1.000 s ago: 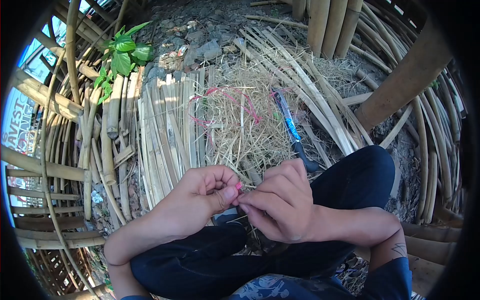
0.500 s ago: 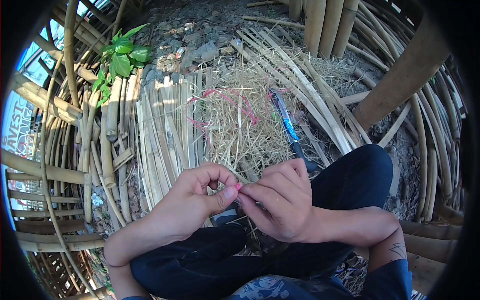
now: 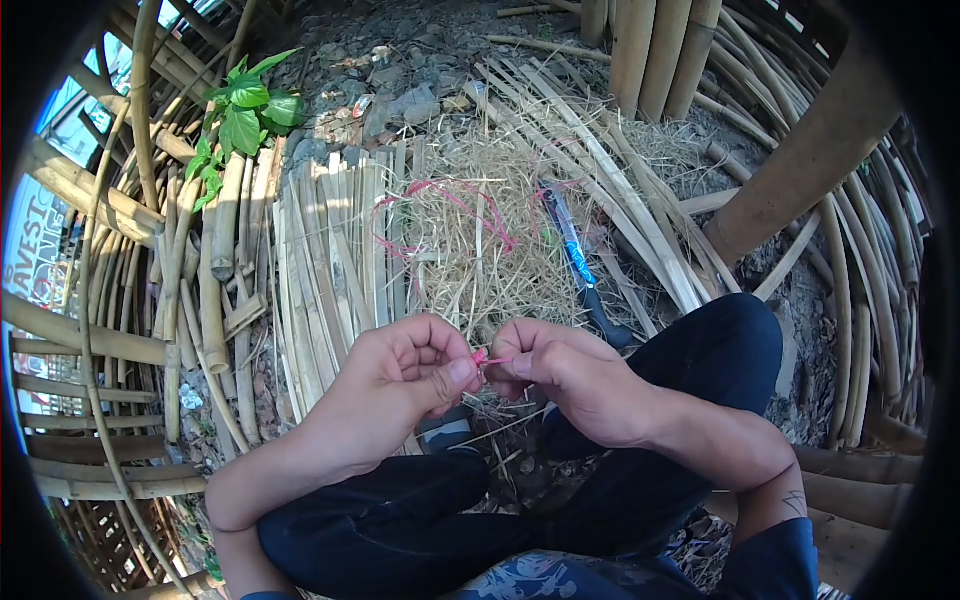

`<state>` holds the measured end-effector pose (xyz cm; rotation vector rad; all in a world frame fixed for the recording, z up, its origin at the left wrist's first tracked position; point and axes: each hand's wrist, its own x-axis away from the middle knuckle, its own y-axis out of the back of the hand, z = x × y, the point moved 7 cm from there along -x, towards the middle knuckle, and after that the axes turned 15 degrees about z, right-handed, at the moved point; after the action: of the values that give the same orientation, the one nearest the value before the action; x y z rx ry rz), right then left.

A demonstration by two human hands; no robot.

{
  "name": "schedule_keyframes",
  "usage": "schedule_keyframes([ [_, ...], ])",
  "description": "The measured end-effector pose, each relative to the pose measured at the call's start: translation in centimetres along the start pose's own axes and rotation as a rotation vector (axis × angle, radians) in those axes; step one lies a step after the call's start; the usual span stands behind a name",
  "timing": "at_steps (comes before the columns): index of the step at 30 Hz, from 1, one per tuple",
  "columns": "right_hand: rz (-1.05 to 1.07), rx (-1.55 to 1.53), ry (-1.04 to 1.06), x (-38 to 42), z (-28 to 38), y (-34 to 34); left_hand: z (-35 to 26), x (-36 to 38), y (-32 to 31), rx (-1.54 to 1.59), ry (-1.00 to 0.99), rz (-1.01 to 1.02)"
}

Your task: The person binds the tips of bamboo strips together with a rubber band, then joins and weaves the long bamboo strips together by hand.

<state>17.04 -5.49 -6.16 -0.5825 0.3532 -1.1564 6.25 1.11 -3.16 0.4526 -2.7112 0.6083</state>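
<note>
My left hand (image 3: 415,375) pinches a small bunched piece of pink string (image 3: 482,358) between thumb and forefinger. Close beside it, my right hand (image 3: 560,375) is closed on the same string, and a short pink length stretches between the two. Both hands are above my crossed legs. Beyond them, more pink string (image 3: 455,195) lies in loose loops on a heap of straw-like shavings (image 3: 490,260). A long tool with a dark handle and a blue-marked part (image 3: 578,262) rests on the shavings at the right.
Split bamboo strips (image 3: 325,260) lie to the left of the shavings, with more strips (image 3: 610,170) at the upper right. A thick bamboo pole (image 3: 800,150) slants at the right. A green plant (image 3: 245,110) grows at the upper left, near stacked bamboo.
My right hand has turned and drawn slightly away from my left, baring a short stretch of pink string between them. My left hand has hardly moved.
</note>
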Motion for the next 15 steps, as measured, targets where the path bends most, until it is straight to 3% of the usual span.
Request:
schedule_keyframes([
  [2, -0.012, -0.017, -0.039, 0.1, 0.0, 0.3, -0.2, 0.0, -0.3, -0.028, 0.044, -0.059],
  [7, -0.042, -0.29, 0.291, 0.3, 1.7, 0.8, -0.1, -0.1, 0.1, -0.013, 0.002, -0.06],
  [15, -0.067, -0.497, 0.469, 0.5, 3.7, 2.3, 0.7, -0.4, -0.1, -0.048, 0.052, -0.025],
])
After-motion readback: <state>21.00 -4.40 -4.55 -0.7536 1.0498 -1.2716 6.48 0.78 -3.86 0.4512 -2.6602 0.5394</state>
